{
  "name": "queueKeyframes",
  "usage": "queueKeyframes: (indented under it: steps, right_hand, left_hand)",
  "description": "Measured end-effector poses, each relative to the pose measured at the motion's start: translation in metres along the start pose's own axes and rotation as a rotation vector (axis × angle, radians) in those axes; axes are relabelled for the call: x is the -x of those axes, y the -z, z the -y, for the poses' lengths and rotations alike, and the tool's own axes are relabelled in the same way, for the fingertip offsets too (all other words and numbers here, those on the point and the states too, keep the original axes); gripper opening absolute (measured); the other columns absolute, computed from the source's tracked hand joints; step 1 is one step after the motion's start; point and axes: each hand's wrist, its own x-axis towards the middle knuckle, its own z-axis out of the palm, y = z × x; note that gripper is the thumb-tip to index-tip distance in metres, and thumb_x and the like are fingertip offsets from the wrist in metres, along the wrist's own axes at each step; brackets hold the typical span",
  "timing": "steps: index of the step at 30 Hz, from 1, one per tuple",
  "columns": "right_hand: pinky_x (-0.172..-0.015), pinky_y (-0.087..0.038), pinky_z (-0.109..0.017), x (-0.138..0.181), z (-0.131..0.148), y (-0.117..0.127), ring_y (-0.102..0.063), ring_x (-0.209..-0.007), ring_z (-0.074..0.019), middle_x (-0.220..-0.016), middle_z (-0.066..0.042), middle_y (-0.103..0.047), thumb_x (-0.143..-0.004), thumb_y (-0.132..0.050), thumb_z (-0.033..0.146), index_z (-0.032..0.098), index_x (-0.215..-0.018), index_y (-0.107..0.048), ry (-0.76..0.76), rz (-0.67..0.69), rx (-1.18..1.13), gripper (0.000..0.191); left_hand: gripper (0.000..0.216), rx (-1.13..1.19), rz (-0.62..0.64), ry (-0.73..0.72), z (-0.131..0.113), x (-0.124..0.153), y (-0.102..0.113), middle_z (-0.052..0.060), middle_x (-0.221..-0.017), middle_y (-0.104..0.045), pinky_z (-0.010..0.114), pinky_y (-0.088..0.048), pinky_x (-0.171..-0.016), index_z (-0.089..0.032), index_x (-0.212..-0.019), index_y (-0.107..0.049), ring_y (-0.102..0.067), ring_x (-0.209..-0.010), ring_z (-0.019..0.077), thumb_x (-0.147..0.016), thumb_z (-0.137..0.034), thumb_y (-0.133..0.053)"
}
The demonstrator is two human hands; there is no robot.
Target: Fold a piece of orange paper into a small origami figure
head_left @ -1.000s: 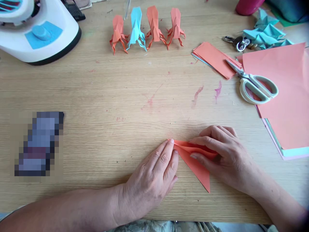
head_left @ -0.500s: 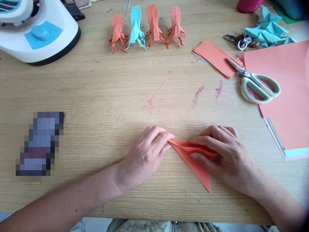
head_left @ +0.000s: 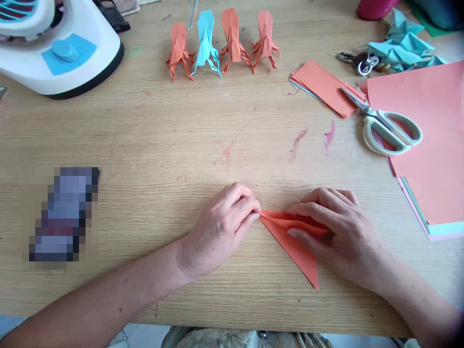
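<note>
A sheet of orange origami paper (head_left: pixel 295 249), folded into a triangle with raised layers, lies on the table near its front edge. At the paper's left tip, my left hand (head_left: pixel 226 220) pinches the point between thumb and fingers. My right hand (head_left: pixel 335 232) grips the folded layers on the right side, thumb in front and fingers behind. Its palm hides the paper's right end. One lower corner of the triangle sticks out below the right thumb.
Several folded paper figures (head_left: pixel 232 36) stand at the back. Scissors (head_left: pixel 389 128) rest on orange paper sheets (head_left: pixel 431 188) at right, beside cut strips (head_left: pixel 322 87), keys (head_left: pixel 364 63) and teal folded paper (head_left: pixel 406 46). A blurred-out phone (head_left: pixel 65 215) and a white appliance (head_left: pixel 83 63) are at left.
My left thumb and fingers have closed more tightly over the paper's left tip, covering more of it. My right hand keeps its hold. The view has shifted slightly.
</note>
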Motion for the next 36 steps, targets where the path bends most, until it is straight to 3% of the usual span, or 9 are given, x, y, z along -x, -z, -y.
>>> queueKeyframes:
  steps: [5, 12, 36]
  right_hand:
    - [-0.083, -0.039, -0.04, 0.0, 0.0, 0.0, -0.057, -0.084, -0.0193, -0.091, -0.002, -0.06, -0.094, -0.064, 0.03, 0.025, -0.093, -0.061, -0.013, -0.003, -0.023, 0.006]
    - [-0.081, -0.039, -0.04, 0.0, 0.002, 0.0, -0.056, -0.079, -0.0185, -0.086, -0.002, -0.059, -0.096, -0.059, 0.03, 0.023, -0.082, -0.06, -0.046, -0.025, -0.035, 0.015]
    - [-0.079, -0.042, -0.039, -0.001, 0.007, -0.005, -0.055, -0.074, -0.0179, -0.083, -0.003, -0.057, -0.09, -0.058, 0.018, 0.022, -0.081, -0.059, -0.1, -0.095, 0.028, 0.009]
  left_hand:
    - [0.014, -0.004, -0.007, -0.009, 0.0, 0.0, -0.001, 0.004, -0.095, -0.057, 0.029, -0.05, -0.082, -0.015, -0.092, -0.06, -0.057, -0.088, 0.0126, -0.098, -0.011, -0.049]
    - [0.017, -0.063, 0.006, 0.011, 0.0, -0.002, -0.003, 0.006, -0.095, -0.057, 0.032, -0.051, -0.081, -0.015, -0.088, -0.059, -0.058, -0.087, 0.0148, -0.099, -0.011, -0.046]
    - [0.012, -0.16, -0.018, 0.035, -0.002, -0.003, -0.011, 0.01, -0.1, -0.057, 0.037, -0.052, -0.087, -0.016, -0.085, -0.053, -0.057, -0.099, 0.021, -0.095, -0.012, -0.048]
